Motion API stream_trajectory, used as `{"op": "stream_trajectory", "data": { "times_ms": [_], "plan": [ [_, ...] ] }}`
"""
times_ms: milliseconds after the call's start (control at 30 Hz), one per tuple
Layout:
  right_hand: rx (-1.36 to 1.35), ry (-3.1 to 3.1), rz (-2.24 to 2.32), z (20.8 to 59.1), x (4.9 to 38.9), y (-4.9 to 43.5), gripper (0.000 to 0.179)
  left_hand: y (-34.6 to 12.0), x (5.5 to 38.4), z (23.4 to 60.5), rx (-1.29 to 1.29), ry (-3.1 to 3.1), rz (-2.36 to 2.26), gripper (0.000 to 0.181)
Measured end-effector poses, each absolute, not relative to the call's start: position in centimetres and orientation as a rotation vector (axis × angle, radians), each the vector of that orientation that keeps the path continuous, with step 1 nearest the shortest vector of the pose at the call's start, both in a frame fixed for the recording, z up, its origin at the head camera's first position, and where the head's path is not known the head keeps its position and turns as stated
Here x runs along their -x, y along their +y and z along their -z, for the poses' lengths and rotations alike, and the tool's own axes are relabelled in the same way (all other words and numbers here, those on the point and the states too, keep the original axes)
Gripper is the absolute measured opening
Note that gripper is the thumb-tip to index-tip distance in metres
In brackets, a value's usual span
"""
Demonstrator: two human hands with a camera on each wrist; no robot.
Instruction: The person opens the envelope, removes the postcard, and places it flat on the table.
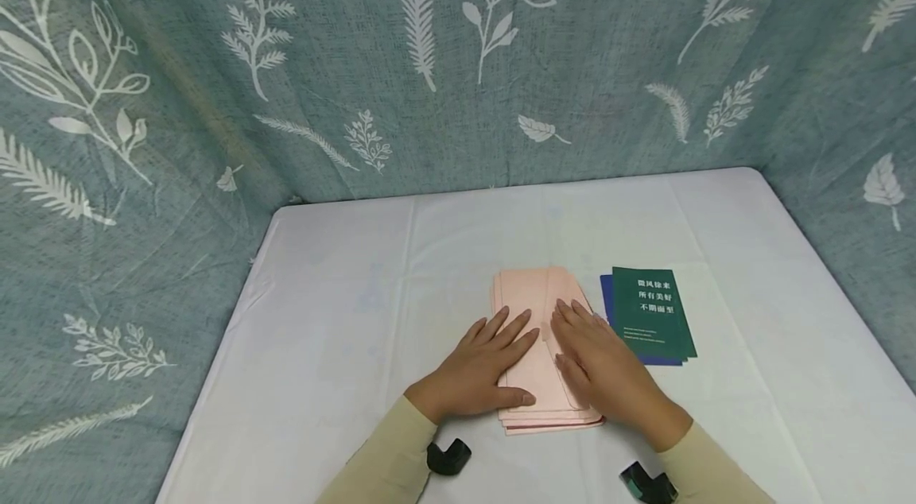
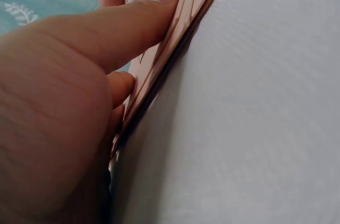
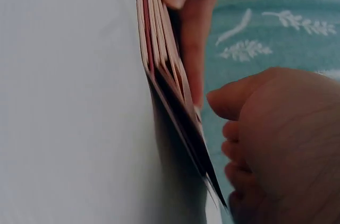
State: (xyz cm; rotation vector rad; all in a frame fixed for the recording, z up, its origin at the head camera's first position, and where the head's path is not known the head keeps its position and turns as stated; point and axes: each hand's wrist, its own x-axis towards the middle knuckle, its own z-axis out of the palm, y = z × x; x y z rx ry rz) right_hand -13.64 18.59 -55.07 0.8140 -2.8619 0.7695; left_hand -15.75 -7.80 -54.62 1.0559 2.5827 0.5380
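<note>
A stack of pale pink paper envelopes [image 1: 528, 285] lies on the table, its layers slightly out of line at the near end. My left hand [image 1: 478, 371] rests on its left side with fingers spread. In the left wrist view, the thumb [image 2: 143, 19] lies across the edge of the pink layers. My right hand [image 1: 614, 373] lies over the right side, fingers extended forward. A dark red layer [image 3: 147, 27] shows among the pink ones in the right wrist view. Neither hand grips anything.
Just right of the stack lies a dark green card or booklet [image 1: 647, 337] with white print, over a blue one [image 1: 607, 296]. A white cloth [image 1: 322, 329] covers the table. Behind it hangs a teal leaf-patterned curtain [image 1: 322, 35]. Black devices [image 1: 448, 458] sit at both wrists.
</note>
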Motion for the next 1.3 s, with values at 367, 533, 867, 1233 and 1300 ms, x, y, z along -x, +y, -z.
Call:
{"op": "stream_trajectory", "data": {
  "times_ms": [367, 533, 867, 1233, 1300],
  "plan": [
    [-0.827, -2.941, -0.737, 56.4, 13.1, 17.6, 0.078, -7.8, 15.7, 54.7, -1.059, 2.589, -0.522, 0.091],
    [-0.822, -2.937, -0.757, 56.4, 13.0, 17.7, 0.075, -7.8, 15.7, 54.9, -1.067, 2.593, -0.525, 0.092],
    [-0.820, -2.925, -0.851, 55.9, 13.0, 17.8, 0.070, -7.8, 15.6, 54.7, -1.065, 2.593, -0.524, 0.093],
    [-0.810, -2.925, -0.955, 55.4, 13.1, 18.2, 0.069, -7.7, 15.5, 54.5, -1.047, 2.600, -0.525, 0.093],
    [-0.795, -2.927, -0.993, 55.3, 13.1, 18.3, 0.070, -7.7, 15.5, 54.5, -1.040, 2.599, -0.531, 0.093]
  ]
}}
